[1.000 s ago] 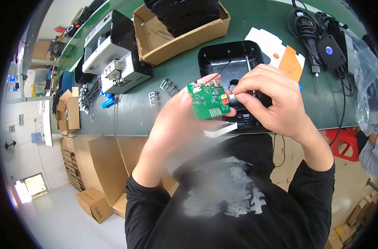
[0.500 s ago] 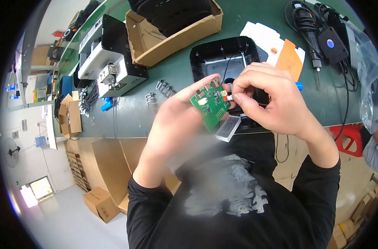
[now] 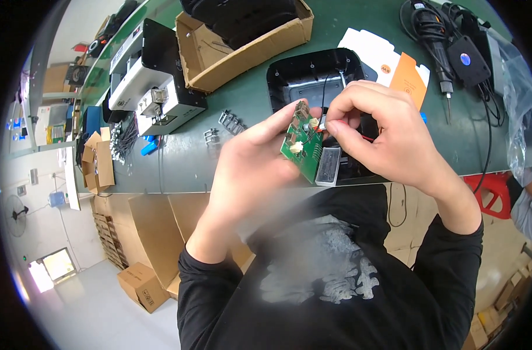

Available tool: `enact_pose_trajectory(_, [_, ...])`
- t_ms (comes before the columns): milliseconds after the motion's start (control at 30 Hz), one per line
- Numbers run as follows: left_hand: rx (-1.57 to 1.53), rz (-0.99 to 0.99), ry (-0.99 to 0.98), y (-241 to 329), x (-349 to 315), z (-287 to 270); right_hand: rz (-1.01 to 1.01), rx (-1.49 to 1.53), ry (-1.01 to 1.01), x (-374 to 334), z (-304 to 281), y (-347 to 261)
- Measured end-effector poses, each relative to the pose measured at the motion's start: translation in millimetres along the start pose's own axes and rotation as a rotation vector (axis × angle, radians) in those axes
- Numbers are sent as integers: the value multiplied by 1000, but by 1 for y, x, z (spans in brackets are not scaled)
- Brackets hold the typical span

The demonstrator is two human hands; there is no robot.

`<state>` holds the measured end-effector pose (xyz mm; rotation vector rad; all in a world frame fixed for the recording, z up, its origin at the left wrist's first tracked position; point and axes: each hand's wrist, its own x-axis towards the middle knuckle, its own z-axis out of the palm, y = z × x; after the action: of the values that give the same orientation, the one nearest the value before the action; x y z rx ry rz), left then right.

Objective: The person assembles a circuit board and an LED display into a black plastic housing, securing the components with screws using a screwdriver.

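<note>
A green circuit board (image 3: pixel 303 153) is in the air between the two hands, in front of the person's chest and over the near edge of the surface (image 3: pixel 178 163). It is tilted steeply, with its parts facing upward and to the right. The left hand (image 3: pixel 248 151) has its fingers closed around the left side of this board. The right hand (image 3: pixel 388 125) has thumb and forefinger pinched together on a small white plug (image 3: pixel 322 124), just at the upper right edge of the board; whether the plug sits fully in its socket, one cannot tell. Beside the board's lower right edge there is a grey rectangular block (image 3: pixel 328 165); it is not clear if the two are joined.

Behind the hands lies an open black housing (image 3: pixel 283 76), with a thin black wire (image 3: pixel 324 90) in front of it. To the left of it are metal brackets (image 3: pixel 231 122), and farther a white and black machine (image 3: pixel 126 84). A cardboard box (image 3: pixel 248 63) with black parts (image 3: pixel 242 23) stands behind. On the right side lie an orange card (image 3: pixel 407 80) and an electric screwdriver (image 3: pixel 435 49).
</note>
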<state>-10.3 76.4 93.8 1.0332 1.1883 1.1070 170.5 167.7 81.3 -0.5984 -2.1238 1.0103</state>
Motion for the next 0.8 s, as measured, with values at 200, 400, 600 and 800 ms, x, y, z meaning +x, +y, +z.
enact_pose_trajectory(200, [-76,-29,-42,2,1,2,-202,-84,57,-1,-2,5])
enact_pose_trajectory(400, [-216,-136,-112,0,1,-6,-295,-70,25,1,0,7])
enact_pose_trajectory(600, [-231,-172,-127,0,6,-5,-226,16,-27,-1,-1,13])
enact_pose_trajectory(800, [-234,-160,-123,-4,4,-3,-200,36,-51,-3,-1,13])
